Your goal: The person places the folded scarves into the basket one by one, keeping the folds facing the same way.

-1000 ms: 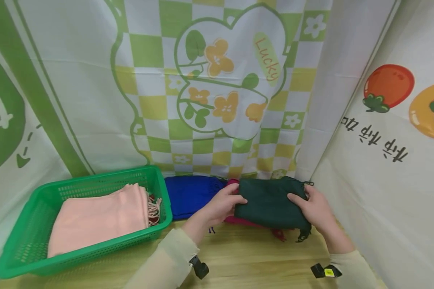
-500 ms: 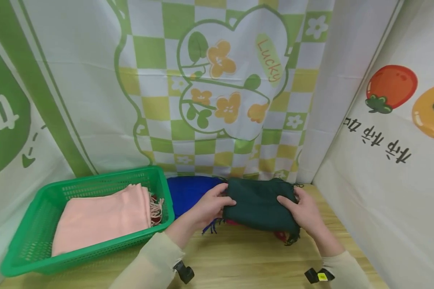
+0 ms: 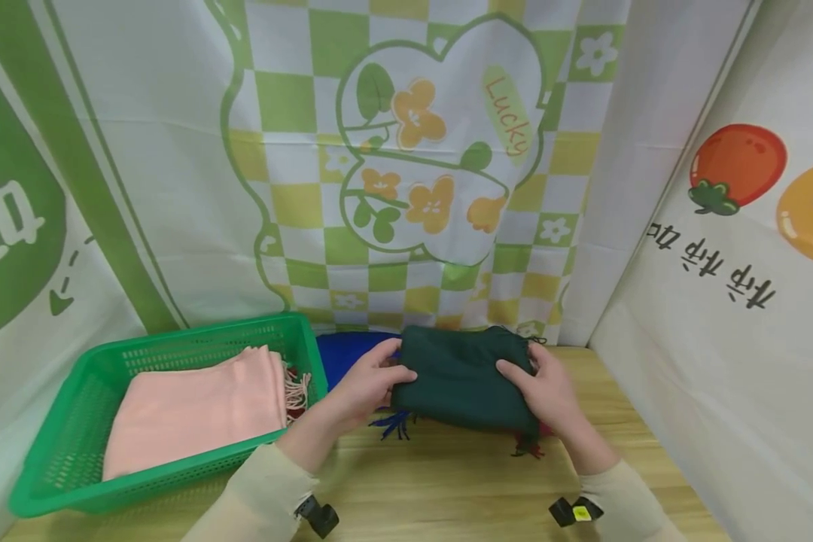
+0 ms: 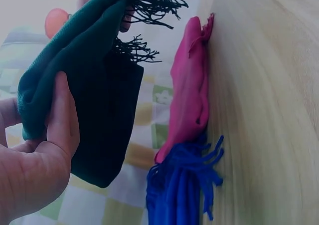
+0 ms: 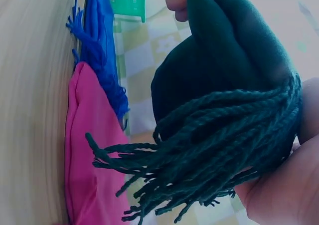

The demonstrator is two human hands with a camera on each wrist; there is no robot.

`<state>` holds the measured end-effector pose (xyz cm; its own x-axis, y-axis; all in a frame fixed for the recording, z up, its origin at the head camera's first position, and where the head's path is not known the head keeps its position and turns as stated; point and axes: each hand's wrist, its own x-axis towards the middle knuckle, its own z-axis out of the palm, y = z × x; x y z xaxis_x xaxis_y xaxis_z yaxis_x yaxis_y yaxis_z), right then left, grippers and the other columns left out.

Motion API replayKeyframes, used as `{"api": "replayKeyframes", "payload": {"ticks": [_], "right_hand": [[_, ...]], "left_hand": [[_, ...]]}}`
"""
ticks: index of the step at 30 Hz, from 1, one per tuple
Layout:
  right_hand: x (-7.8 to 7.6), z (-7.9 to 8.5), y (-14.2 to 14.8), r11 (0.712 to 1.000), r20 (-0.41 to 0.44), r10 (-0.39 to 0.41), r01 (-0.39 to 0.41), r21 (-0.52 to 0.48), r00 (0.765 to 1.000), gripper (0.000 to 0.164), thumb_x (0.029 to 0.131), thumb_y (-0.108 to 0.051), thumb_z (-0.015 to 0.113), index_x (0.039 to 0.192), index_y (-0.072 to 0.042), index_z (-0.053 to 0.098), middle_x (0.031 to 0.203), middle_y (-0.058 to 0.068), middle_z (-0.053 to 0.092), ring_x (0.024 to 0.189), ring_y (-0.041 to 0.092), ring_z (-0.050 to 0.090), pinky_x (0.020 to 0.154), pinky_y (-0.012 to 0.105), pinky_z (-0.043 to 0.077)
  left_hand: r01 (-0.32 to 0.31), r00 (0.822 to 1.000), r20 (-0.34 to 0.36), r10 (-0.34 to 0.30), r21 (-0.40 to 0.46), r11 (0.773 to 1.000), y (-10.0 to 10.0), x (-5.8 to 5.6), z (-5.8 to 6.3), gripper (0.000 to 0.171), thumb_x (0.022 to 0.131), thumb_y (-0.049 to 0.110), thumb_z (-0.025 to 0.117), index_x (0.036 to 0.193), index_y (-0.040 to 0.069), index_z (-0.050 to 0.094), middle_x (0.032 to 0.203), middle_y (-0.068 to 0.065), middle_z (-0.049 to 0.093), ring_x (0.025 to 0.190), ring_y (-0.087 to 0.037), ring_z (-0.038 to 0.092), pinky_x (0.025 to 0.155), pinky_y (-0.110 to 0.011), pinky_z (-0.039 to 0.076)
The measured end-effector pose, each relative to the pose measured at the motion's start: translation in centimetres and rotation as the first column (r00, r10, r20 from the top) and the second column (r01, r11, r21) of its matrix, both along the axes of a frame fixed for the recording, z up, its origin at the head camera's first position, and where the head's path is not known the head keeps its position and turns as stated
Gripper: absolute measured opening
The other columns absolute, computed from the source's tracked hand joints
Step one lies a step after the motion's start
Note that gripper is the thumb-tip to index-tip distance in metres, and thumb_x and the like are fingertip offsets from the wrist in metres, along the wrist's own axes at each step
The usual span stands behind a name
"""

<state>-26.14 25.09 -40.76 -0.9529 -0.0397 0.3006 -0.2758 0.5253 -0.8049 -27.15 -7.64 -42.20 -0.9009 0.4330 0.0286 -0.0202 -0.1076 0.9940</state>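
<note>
A folded dark green scarf [image 3: 464, 380] with a tasselled fringe is held up between both hands. My left hand [image 3: 369, 380] pinches its left end, thumb on top and fingers beneath. At the fringed end, my right hand [image 3: 545, 384] grips it the same way. Both wrist views show the scarf raised off the table. Under it lies a folded pink-red scarf [image 4: 189, 90], mostly hidden from the head view. A folded blue scarf [image 3: 348, 354] with fringe lies to its left, partly behind my left hand.
A green plastic basket [image 3: 68, 376] stands on the left, with a folded pink scarf [image 3: 196, 414] inside. The wooden table [image 3: 440, 489] runs back to a checkered cloth wall [image 3: 291, 203]. A white printed wall [image 3: 704, 376] rises on the right.
Both hands have moved left with the green scarf, from over the pink-red scarf toward the blue one. The blue scarf is now more covered, and table shows at the right.
</note>
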Motion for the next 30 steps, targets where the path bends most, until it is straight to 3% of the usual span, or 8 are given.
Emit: {"api": "replayKeyframes", "payload": {"ticks": [5, 15, 19, 30], "right_hand": [[-0.2, 0.2, -1.6, 0.997, -0.006, 0.029, -0.029, -0.075, 1.000, 0.034, 0.104, -0.032, 0.082, 0.113, -0.003, 0.066, 0.090, 0.006, 0.071, 0.076, 0.017, 0.068, 0.070, 0.029, 0.056], [-0.5, 0.5, -3.4, 0.992, 0.007, 0.048, -0.047, -0.117, 0.999, 0.036, 0.104, -0.034, 0.082, 0.116, -0.004, 0.066, 0.097, 0.008, 0.074, 0.081, 0.020, 0.071, 0.073, 0.030, 0.058], [-0.6, 0.8, -4.7, 0.991, 0.014, 0.044, -0.042, -0.125, 0.999, 0.036, 0.103, -0.034, 0.084, 0.113, -0.004, 0.065, 0.093, 0.007, 0.076, 0.079, 0.019, 0.071, 0.071, 0.029, 0.057], [-1.1, 0.6, -7.6, 0.966, -0.048, 0.119, -0.127, -0.225, 0.992, 0.033, 0.102, -0.027, 0.085, 0.108, -0.003, 0.063, 0.090, 0.009, 0.075, 0.076, 0.019, 0.072, 0.070, 0.029, 0.057]], "left_hand": [[-0.022, 1.000, -0.016, 0.022, -0.002, 1.000, -1.5, 0.4, 0.6, 0.059, 0.108, 0.009, 0.066, 0.164, 0.009, 0.047, 0.151, -0.024, 0.059, 0.115, -0.031, 0.076, 0.091, -0.042, 0.066], [-0.031, 0.999, -0.016, 0.031, 0.013, 0.999, -3.2, 1.0, 1.3, 0.058, 0.110, 0.010, 0.063, 0.165, 0.009, 0.045, 0.153, -0.023, 0.057, 0.115, -0.029, 0.075, 0.093, -0.041, 0.065], [-0.023, 0.999, -0.023, 0.024, 0.018, 1.000, -4.5, 1.4, 1.8, 0.056, 0.111, 0.009, 0.062, 0.164, 0.010, 0.045, 0.151, -0.021, 0.059, 0.115, -0.028, 0.075, 0.094, -0.042, 0.064], [-0.048, 0.997, -0.057, 0.050, 0.034, 0.998, -7.3, 1.8, 2.1, 0.059, 0.110, 0.007, 0.062, 0.165, 0.008, 0.042, 0.149, -0.019, 0.060, 0.114, -0.026, 0.075, 0.094, -0.040, 0.064]]}}
